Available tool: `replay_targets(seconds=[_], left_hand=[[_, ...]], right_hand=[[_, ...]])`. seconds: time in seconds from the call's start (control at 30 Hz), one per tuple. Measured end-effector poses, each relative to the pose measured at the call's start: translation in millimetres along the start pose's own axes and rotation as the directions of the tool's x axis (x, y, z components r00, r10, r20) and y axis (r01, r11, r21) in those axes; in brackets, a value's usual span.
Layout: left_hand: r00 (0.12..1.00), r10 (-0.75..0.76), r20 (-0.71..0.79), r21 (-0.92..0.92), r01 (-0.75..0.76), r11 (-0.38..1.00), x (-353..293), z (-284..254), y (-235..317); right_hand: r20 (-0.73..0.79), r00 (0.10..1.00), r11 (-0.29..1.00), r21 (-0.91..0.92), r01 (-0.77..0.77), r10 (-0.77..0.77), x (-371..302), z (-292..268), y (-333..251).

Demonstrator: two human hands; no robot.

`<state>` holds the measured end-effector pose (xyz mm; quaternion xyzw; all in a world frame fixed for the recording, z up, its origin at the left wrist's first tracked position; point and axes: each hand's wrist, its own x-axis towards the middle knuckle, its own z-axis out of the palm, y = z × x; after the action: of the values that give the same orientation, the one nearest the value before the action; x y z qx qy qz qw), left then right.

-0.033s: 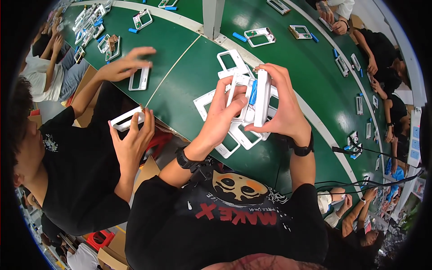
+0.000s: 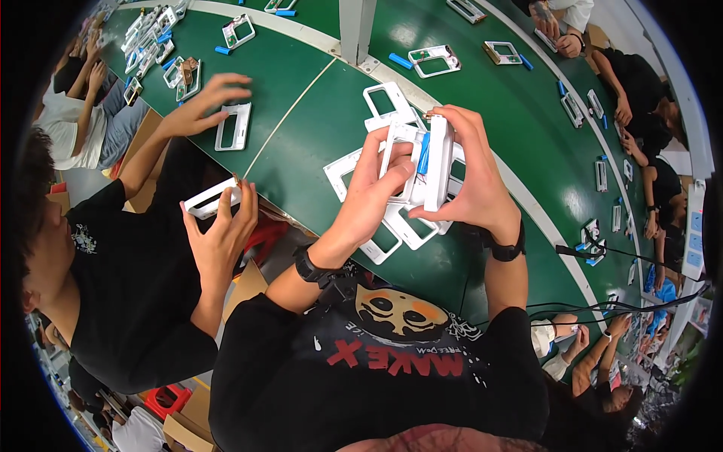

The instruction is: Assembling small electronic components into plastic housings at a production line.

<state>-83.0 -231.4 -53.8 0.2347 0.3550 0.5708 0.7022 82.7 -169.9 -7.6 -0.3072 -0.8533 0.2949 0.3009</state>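
My left hand (image 2: pixel 374 188) grips a white rectangular plastic frame (image 2: pixel 389 162) with a large window, its thumb pressed across the near side. Close beside it, my right hand (image 2: pixel 480 181) is closed round a white housing half (image 2: pixel 437 169) stood on edge, fingers at its top end and thumb at its lower end. Between the two parts shows a blue cylindrical battery (image 2: pixel 424 153), with thin wires below it. Whether the parts touch I cannot tell. Under my hands lies a loose pile of similar white frames (image 2: pixel 410 228) on the green table (image 2: pixel 294 173).
At my left a co-worker holds a white frame (image 2: pixel 213 200) in one hand; the other hand (image 2: pixel 203 105) hovers by another frame (image 2: pixel 233 128). A grey post (image 2: pixel 355 30) rises beyond my hands. Housings with blue batteries (image 2: pixel 434 62) lie farther off. Black cables (image 2: pixel 625 305) hang at right.
The co-worker's far hand has drawn slightly left, uncovering more of the white frame on the table. My own hands and the parts in them have hardly moved.
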Motion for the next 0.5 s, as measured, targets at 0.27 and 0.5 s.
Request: replay_targets(seconds=[0.27,0.5], left_hand=[[0.994,0.036,0.103,0.059,-0.042,0.997,6,7,-10],[0.996,0.017,0.089,0.081,-0.024,0.996,10,21,-15]], right_hand=[[0.06,0.997,0.999,0.001,-0.051,0.051,-7,-7,2],[0.068,0.996,0.998,-0.042,-0.048,0.051,-15,-14,4]])
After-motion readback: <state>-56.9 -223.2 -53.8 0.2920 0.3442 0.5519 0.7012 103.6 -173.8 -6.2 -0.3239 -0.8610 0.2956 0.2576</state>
